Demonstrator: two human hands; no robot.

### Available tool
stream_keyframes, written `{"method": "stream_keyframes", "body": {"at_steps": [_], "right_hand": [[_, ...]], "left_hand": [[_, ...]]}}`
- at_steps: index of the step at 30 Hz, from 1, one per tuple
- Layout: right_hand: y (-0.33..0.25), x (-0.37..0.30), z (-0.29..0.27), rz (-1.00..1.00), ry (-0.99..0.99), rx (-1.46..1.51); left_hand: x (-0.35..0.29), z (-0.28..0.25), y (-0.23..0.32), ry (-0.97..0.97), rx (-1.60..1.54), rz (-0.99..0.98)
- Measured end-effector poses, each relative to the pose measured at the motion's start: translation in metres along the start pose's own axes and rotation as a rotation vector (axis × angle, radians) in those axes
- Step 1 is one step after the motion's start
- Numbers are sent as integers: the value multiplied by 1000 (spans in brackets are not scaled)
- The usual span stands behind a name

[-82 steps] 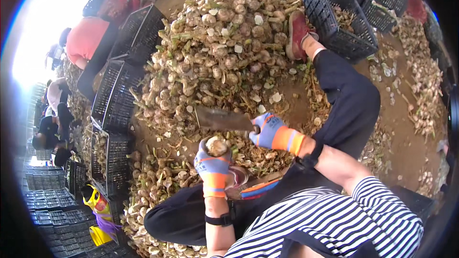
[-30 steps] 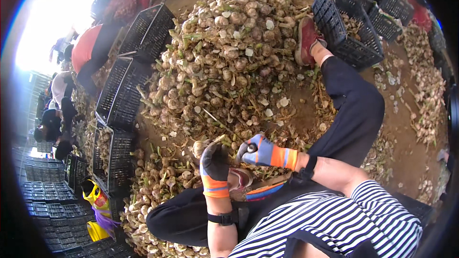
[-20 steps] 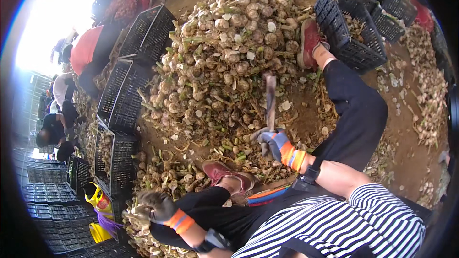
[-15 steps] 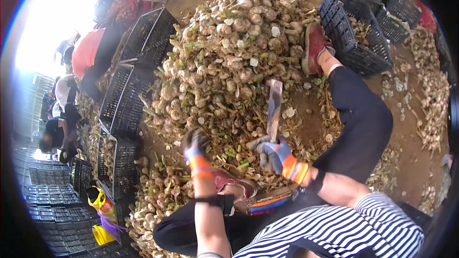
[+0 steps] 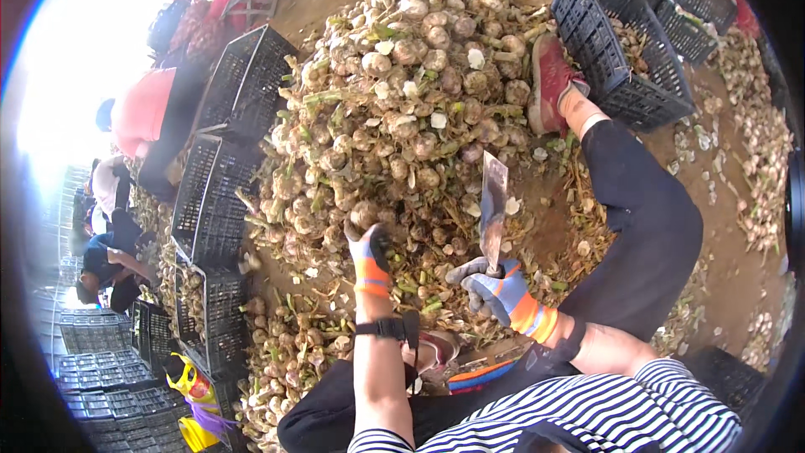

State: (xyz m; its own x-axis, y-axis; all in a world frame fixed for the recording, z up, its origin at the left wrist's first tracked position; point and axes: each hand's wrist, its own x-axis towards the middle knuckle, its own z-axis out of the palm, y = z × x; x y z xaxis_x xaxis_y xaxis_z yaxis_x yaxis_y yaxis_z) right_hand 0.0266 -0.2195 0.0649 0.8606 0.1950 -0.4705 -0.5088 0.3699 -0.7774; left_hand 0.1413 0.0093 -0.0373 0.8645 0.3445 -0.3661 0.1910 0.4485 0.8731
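Observation:
A large heap of garlic bulbs with dry stems lies in front of me. My left hand, in a grey, blue and orange glove, is at the heap's near edge, its fingers closed around a garlic bulb. My right hand, gloved alike, grips the handle of a knife with a broad flat blade pointing up and away. The blade is stained brown and apart from the bulbs. Trimmed bulbs lie in a smaller pile at the lower left.
Black plastic crates line the left side; another crate stands at the far right. My red shoe is beside the heap. Stem scraps litter the ground. A yellow and purple bag hangs at left. Co-workers bend beyond the crates.
My left hand, blurred before, has reached forward to the heap and closed on a bulb. The knife stays upright in my right hand. The whole view has shifted slightly.

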Motion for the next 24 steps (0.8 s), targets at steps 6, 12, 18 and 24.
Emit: {"method": "stream_keyframes", "body": {"at_steps": [6,12,18,24], "right_hand": [[-4,-16,11,-211,-213,-527],[-10,-34,34,-398,-463,-1521],[-6,-52,33,-464,-587,-1715],[-21,-63,44,-439,-616,-1811]], "left_hand": [[-106,-38,28,-160,100,55],[-123,-105,-19,-282,-476,-217],[-201,-63,28,-237,-149,-41],[-204,-49,38,-191,-72,54]]}}
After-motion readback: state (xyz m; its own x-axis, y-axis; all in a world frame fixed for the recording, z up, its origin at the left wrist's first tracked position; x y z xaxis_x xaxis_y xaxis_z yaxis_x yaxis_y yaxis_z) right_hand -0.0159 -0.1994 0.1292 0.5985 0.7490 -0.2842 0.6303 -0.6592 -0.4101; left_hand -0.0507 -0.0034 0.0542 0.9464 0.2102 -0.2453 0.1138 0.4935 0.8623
